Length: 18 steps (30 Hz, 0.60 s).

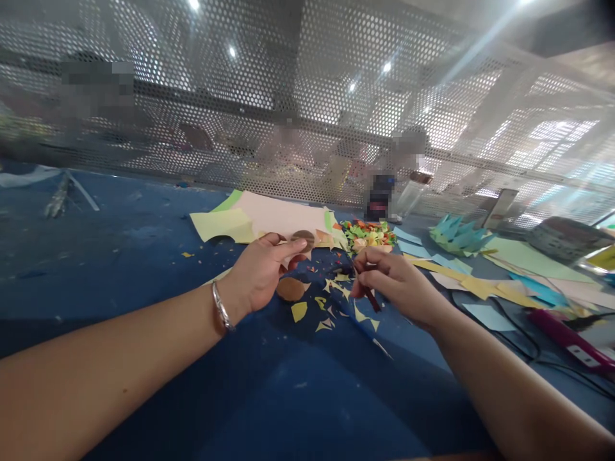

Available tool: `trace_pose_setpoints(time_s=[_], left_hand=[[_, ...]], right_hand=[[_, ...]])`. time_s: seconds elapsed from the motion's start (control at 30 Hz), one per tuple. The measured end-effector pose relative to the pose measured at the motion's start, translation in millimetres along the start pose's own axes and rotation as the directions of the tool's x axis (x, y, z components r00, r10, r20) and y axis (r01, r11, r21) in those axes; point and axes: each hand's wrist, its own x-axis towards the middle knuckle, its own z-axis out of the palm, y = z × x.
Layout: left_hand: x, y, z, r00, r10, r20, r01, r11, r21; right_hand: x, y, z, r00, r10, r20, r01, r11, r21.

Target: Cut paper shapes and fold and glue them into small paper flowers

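Observation:
My left hand, with a silver bracelet at its wrist, is closed on a brown disc, pinched between thumb and fingers. Below it another brown disc lies flat on the blue table. To the right, my right hand has its fingers pinched together around a thin dark reddish-brown strip; its material is unclear. Between and below the hands are scattered pale paper scraps and a yellow piece of paper. A slim blue tool with a pale tip lies under the right hand.
Pink paper and yellow paper lie behind my left hand. A pile of coloured paper pieces sits beyond the right hand. Farther right are a blue paper crown shape, a magenta power strip and black cables. A perforated metal screen borders the table.

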Motion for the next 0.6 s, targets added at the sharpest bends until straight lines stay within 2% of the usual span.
trace_pose_setpoints(time_s=[0.23, 0.47, 0.6], left_hand=[[-3, 1, 1.8, 1.0, 0.002, 0.01, -0.001, 0.999, -0.048], [-7, 1, 4.9, 0.999, -0.008, -0.034, 0.007, 0.999, -0.032], [-10, 1, 8.6, 0.997, -0.05, -0.06, 0.047, 0.997, -0.054]], right_hand=[[4, 4, 18, 0.988, 0.109, -0.11, -0.095, 0.988, 0.122], [4, -2, 31, 0.974, 0.112, -0.197, -0.05, 0.954, 0.296], [3, -6, 39, 0.976, 0.134, -0.172, -0.04, 0.886, 0.462]])
